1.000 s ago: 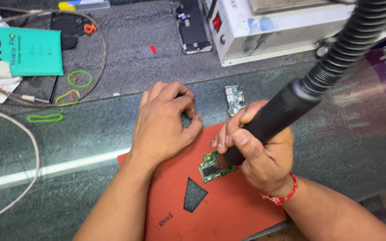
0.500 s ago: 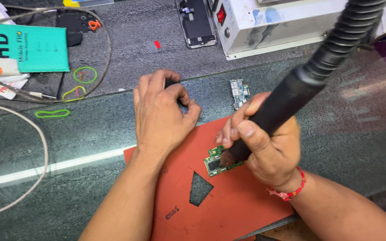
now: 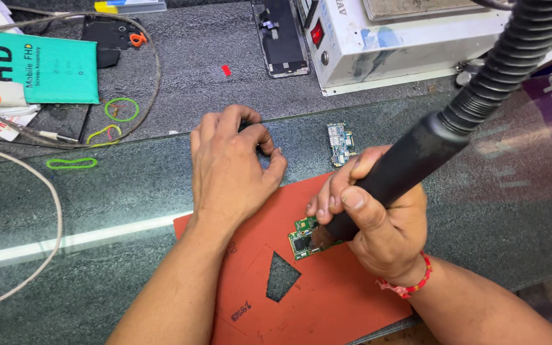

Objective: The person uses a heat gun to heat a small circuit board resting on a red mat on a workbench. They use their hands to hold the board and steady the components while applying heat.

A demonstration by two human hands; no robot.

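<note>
Fingers [image 3: 352, 198] clench a black hot-air wand [image 3: 410, 166] over a green board [image 3: 305, 237] on a red mat [image 3: 327, 300].

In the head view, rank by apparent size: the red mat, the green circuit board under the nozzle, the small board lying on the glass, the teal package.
1. red mat, partly covered by the arms
2. teal package
3. green circuit board and small board: look alike, and the nozzle hides part of the green one, so unranked.

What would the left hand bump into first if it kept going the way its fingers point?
The left hand points away across the glass top. Its fingers curl around something small and dark, too hidden to name. Beyond that, probably the phone, though depth is hard to judge.
</note>
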